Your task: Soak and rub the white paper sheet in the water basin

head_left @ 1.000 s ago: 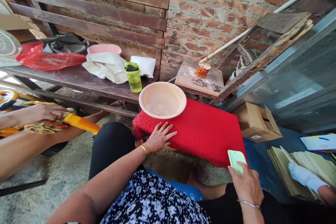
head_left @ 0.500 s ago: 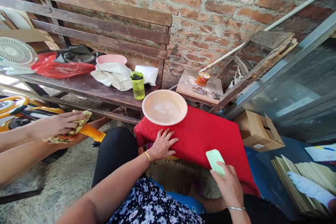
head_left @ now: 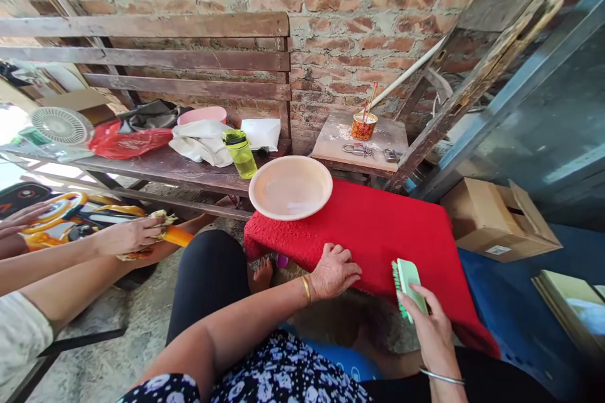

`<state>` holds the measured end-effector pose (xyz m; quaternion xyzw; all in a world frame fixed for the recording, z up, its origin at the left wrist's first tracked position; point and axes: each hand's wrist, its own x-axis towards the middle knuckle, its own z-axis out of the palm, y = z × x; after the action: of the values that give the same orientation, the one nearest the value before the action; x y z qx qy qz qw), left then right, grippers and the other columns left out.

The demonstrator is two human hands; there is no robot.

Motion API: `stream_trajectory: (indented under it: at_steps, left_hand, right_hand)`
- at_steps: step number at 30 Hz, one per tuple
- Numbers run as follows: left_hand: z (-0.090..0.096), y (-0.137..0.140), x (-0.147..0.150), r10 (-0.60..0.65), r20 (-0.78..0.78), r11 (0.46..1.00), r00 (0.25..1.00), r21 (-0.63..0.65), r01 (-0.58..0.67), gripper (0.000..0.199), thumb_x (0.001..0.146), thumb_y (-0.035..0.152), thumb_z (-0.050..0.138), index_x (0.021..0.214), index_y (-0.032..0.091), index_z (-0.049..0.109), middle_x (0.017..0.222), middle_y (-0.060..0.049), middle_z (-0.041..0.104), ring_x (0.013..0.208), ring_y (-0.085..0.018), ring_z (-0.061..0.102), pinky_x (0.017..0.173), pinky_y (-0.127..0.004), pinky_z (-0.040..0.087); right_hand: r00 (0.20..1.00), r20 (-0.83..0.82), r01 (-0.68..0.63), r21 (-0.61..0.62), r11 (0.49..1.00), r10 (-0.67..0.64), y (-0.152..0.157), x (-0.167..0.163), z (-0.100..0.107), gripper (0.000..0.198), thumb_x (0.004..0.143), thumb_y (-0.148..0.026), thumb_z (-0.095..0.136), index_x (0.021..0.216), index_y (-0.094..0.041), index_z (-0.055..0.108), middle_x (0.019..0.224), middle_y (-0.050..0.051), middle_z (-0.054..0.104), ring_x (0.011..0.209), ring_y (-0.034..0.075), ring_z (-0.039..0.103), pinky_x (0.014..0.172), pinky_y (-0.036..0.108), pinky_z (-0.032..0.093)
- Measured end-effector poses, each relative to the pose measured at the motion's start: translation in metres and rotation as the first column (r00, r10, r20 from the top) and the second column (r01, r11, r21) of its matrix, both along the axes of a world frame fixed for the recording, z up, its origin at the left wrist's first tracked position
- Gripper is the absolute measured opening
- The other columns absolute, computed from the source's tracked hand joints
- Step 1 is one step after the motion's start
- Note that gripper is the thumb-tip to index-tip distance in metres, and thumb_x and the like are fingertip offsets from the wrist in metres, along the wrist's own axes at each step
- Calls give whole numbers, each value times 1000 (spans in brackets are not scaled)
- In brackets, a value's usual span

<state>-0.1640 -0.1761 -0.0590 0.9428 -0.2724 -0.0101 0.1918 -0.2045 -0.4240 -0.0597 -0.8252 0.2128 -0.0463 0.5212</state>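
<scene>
A red cloth [head_left: 378,227] covers a low bench in front of me. At its near edge, my left hand [head_left: 333,272] presses down with bent fingers closed on the fabric. My right hand [head_left: 432,327] grips a pale green scrub brush [head_left: 410,277] by its back, over the cloth's right part. The brush is tilted, with its green bristles facing left. On the cloth's far left corner stands a cream basin [head_left: 290,192] holding what looks like water.
A green bottle [head_left: 242,156] leans on the wooden bench [head_left: 189,179] by a white cloth [head_left: 201,141]. A stool [head_left: 326,145] bears a red cup [head_left: 363,127] and padlocks. A cardboard box [head_left: 496,227] stands right. Another person's hand [head_left: 130,236] holds a rag at left.
My left hand has slid right along the cloth, its spread fingers now bent. My right hand has turned the brush so the bristles show. The bottle looks more tilted as the view shifted.
</scene>
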Motion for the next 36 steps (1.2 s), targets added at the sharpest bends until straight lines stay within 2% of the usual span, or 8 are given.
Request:
stream_trajectory:
  at_steps: [3,9,16,21,26,29,31,36]
  left_hand:
    - [1,-5,3,17,-19,1000,1000,17,-17,22,98,42,55,107,31,72,102,-5,61,102,-22,49,92,-43,32]
    - [13,-9,5,23,-52,995,998,98,-18,22,99,40,54,102,29,73,99,-5,61,100,-23,49,94,-47,32]
    - [21,-19,11,-113,-6,947,994,300,110,23,100,27,46,92,19,65,98,-7,62,99,-25,49,93,-49,37]
    - [9,-17,5,-188,113,921,976,366,135,17,100,21,44,98,17,61,97,-8,61,96,-25,49,95,-50,37]
    - [-16,6,-26,-322,242,890,915,408,205,15,99,19,44,97,16,59,89,-6,59,88,-23,49,96,-47,37]
    - [-28,16,-41,-395,274,873,877,411,265,11,97,19,49,93,16,59,83,-4,57,85,-21,49,103,-46,32]
    - [-30,17,-43,-352,281,896,893,376,235,11,96,22,52,91,17,60,83,-4,57,85,-21,50,103,-45,32]
    - [-21,3,-28,-114,244,969,963,242,54,26,101,35,46,87,19,61,86,-5,59,91,-23,52,92,-44,36]
  right_hand:
    - [994,-105,-11,5,1000,11,-2,-1,8,70,51,-74,74,97,-21,71,95,8,72,89,30,64,80,41,51]
    - [994,-103,-34,21,999,36,2,0,10,71,52,-76,71,97,-22,71,102,8,68,95,30,62,87,43,48]
    - [997,-55,-53,24,998,54,2,-1,5,65,55,-72,72,96,-23,71,99,7,66,93,28,62,86,40,48]
    - [994,-66,-87,16,996,88,1,-2,1,67,58,-74,70,101,-23,70,107,9,65,101,30,61,90,42,46]
    - [995,-43,-94,-5,996,94,0,-2,-2,63,59,-72,70,99,-23,70,104,8,65,97,29,61,87,40,47]
    - [995,-38,-95,-25,995,94,-1,-2,-4,62,59,-71,70,98,-24,70,101,7,64,96,28,61,87,40,47]
    - [994,-40,-98,-35,995,97,-1,-2,-5,62,58,-71,70,98,-24,69,101,7,63,97,29,61,87,40,47]
    - [992,-62,-113,-52,992,110,0,-1,-6,65,59,-73,68,101,-23,68,103,8,61,98,29,60,87,41,46]
